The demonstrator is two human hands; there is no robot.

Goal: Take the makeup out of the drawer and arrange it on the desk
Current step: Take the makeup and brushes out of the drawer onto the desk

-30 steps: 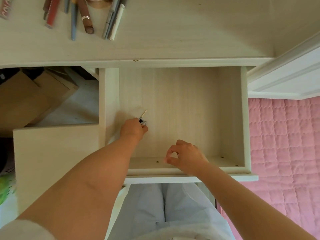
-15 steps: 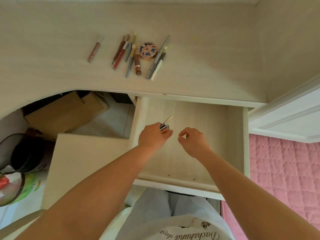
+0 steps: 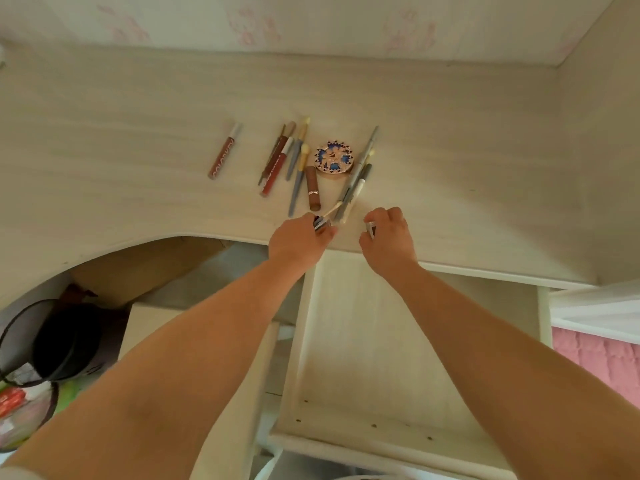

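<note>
Our left fingers [image 3: 320,233] grip a small applicator [image 3: 325,218] over the desk [image 3: 138,133] front edge, just beside the laid-out makeup row [image 3: 301,161]. Our right hand [image 3: 388,237] curls around a small silver item [image 3: 371,229]. The drawer [image 3: 374,358] stands open below.

A pale wood-grain desk [image 3: 450,140] carries a loose row of makeup: a reddish-brown lip gloss tube [image 3: 224,156] apart at the left, a bunch of slim pencils and brushes [image 3: 289,157], a round blue-patterned compact [image 3: 334,156], and grey liner pens [image 3: 358,174]. Below, the light wooden drawer [image 3: 374,358] stands pulled open.
</note>
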